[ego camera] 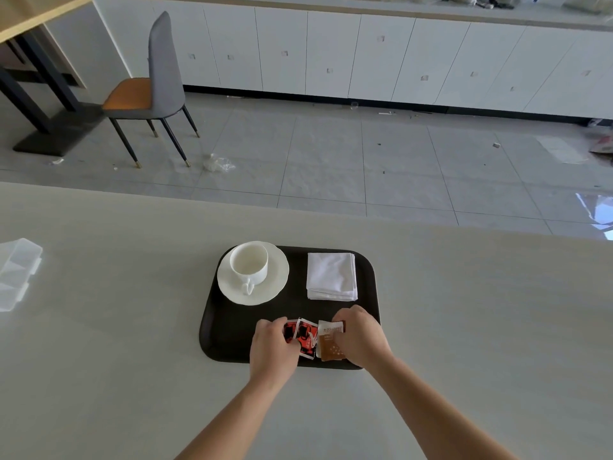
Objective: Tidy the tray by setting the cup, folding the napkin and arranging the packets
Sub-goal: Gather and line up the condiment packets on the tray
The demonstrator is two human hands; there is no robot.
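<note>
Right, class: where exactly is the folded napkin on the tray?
In the head view, the folded napkin lies in the tray's far right corner, right of the cup on its saucer.

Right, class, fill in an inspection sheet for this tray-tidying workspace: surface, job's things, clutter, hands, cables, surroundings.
Surface: pale table carrying a dark tray.
Job's things: white cup upright on its saucer, far left of the tray; napkin folded, far right; red packets and a brown packet side by side along the tray's near edge.
Clutter: clear plastic box at the table's left edge.
Hands: left hand on the red packets, right hand on the brown packet; grip unclear.
Cables: nothing seen.
Surroundings: chair, white cabinets, tiled floor with scattered litter.
</note>
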